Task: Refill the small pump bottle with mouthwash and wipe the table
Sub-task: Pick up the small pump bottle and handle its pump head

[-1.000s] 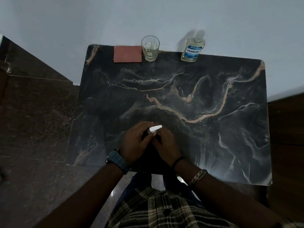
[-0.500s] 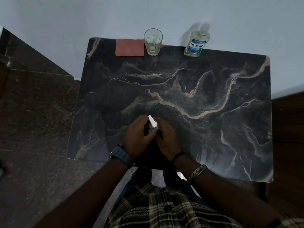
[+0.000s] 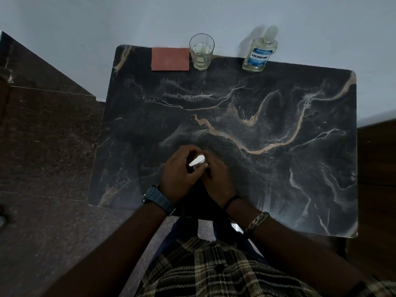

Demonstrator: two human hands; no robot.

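Both my hands meet over the near middle of the dark marble table (image 3: 278,168). My left hand (image 3: 180,174) and my right hand (image 3: 216,179) are closed around the small pump bottle; only its white pump head (image 3: 196,160) shows between the fingers, nozzle pointing left. The bottle's body is hidden by my fingers. A clear mouthwash bottle (image 3: 259,53) with a blue label stands upright at the table's far edge, right of centre. A folded reddish cloth (image 3: 170,59) lies flat at the far left edge.
A drinking glass (image 3: 201,51) holding some clear liquid stands between the cloth and the mouthwash bottle, against the pale wall. Dark stone floor lies to the left of the table, and wood to the right. My checked shirt fills the bottom of the view.
The white pump head has turned between my fingers: it pointed right, then away from me, and now points left. Both hands stay in the same spot.
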